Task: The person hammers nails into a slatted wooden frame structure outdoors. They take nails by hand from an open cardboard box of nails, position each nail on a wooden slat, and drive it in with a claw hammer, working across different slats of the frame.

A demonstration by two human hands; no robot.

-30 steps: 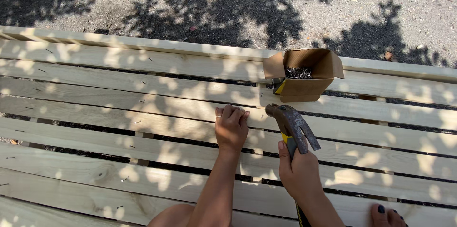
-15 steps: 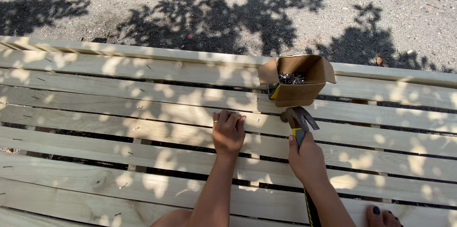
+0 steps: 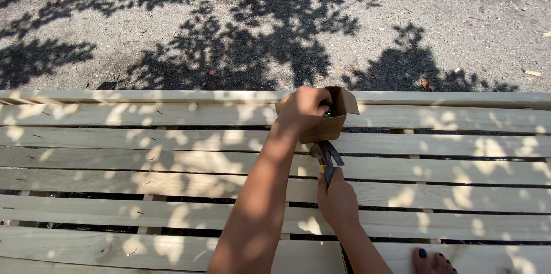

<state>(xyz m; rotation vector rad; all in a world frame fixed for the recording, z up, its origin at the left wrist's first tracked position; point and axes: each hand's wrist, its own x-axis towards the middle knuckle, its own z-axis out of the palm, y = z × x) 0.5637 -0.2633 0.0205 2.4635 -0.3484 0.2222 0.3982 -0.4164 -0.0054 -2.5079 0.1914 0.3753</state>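
Cardboard box (image 3: pixel 330 124) under left hand (image 3: pixel 304 107) fingers (image 3: pixel 320 106)

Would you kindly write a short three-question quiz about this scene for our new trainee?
1. True or false: the left hand reaches into the small cardboard box.
2. What does the right hand hold?
A. a saw
B. a hammer
C. a paintbrush
3. Fill in: the box stands on pale wooden ____ set side by side with gaps between them.

Key
1. True; its fingers are at the box's open top.
2. B; the hammer's head lies on the wood just below the box.
3. Slats, dappled with leaf shadow, beside a gravel ground.
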